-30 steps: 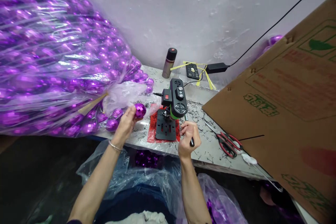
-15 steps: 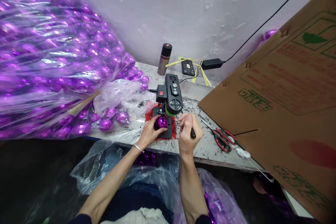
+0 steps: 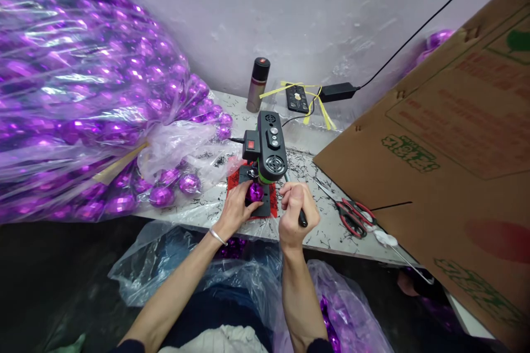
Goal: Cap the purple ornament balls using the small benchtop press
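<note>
- A big, see-through bag (image 3: 95, 77) fills the upper left of the frame, and it is stuffed with lots of shiny purple balls.
- Its neck is bunched up, with a tan strip (image 3: 120, 165) round it.
- Two loose balls (image 3: 189, 183) sit just below the neck, but I cannot tell if they are inside the bag.
- Clear plastic (image 3: 141, 273) is spread over my lap at the bottom of the frame.
- A thin purple-looking bag (image 3: 356, 309) is at the bottom, right of the middle, with shiny purple stuff in it.
- A big brown box (image 3: 418, 187) stands on the right side of the frame, with green and red printing on it; I cannot see what is inside.
- The purple ball (image 3: 256, 192) I am using is near the middle of the frame, over a black plate (image 3: 263, 210) and under the front end of a black machine (image 3: 272, 146).
- It is round, shiny like a mirror, and has bright spots of light on it.
- My left hand (image 3: 237, 207) is half curled, with thumb and fingers round the ball's left and lower sides.
- My right hand (image 3: 298, 215) makes a tight fist round a black handle (image 3: 303, 218).
- Red scissors (image 3: 355, 216) lie on the tabletop (image 3: 325, 236), right of that fist.
</note>
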`<state>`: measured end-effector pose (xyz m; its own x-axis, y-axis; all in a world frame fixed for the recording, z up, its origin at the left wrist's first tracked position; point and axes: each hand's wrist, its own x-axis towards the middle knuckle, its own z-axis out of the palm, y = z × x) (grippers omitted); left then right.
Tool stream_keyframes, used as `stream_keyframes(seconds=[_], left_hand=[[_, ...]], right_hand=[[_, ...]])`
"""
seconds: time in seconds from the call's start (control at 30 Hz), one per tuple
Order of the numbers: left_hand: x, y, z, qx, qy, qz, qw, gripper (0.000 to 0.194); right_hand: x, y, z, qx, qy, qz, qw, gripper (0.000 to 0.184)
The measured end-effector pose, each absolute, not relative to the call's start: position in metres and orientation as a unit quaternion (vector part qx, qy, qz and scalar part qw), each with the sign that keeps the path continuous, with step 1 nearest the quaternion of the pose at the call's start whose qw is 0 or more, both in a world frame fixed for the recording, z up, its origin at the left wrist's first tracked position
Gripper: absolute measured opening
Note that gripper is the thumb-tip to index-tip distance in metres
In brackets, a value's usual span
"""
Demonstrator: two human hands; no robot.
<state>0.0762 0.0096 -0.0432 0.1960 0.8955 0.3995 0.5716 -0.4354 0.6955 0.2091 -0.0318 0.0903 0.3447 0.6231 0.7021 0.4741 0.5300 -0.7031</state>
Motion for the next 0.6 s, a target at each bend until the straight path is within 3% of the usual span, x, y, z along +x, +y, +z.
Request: stream_keyframes(seconds=[0.33,0.6], left_hand=[[0.083,0.022,-0.061,0.735,0.483,0.415,0.234,0.068],[0.082,0.017,-0.056,0.733,0.472,0.420,0.253,0.059]], right_hand=[[0.211,-0.034,0.084,-0.473,-0.578,0.035,0.663,0.038],[0.210,-0.033,0.035,-0.452,-0.585,-0.006,0.674,0.037]])
